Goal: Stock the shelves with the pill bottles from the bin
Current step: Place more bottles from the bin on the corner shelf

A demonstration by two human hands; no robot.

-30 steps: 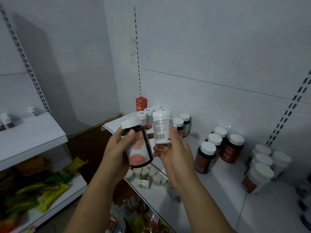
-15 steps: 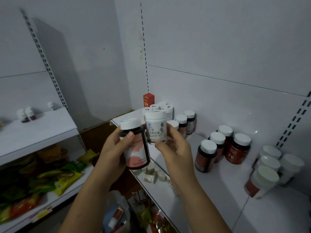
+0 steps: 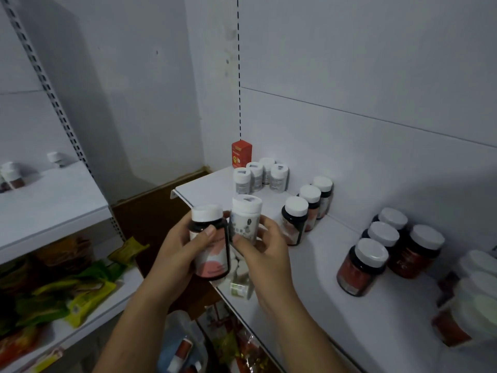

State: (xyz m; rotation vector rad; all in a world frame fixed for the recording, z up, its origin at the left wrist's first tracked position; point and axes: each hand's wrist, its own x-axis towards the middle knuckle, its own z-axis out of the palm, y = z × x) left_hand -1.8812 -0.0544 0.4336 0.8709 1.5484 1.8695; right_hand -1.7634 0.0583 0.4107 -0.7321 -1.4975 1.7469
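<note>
Two bottles are held up at once. The left grip (image 3: 180,254) is wrapped round a dark bottle (image 3: 215,253) with a white cap, thumb across its front. The right grip (image 3: 266,257) pinches a white bottle (image 3: 246,219) low on its body. Both hang over the front edge of the shelf (image 3: 317,286), the bottles nearly touching. Beyond the right grip stands a cluster of white bottles (image 3: 255,175), and just to its right is a row of dark bottles (image 3: 294,222). I'd judge the step is putting like with like. Best to set one down at a time: carry the white one past the row without clipping any caps, stand it flat beside its cluster with the label forward, then free the fingers.
</note>
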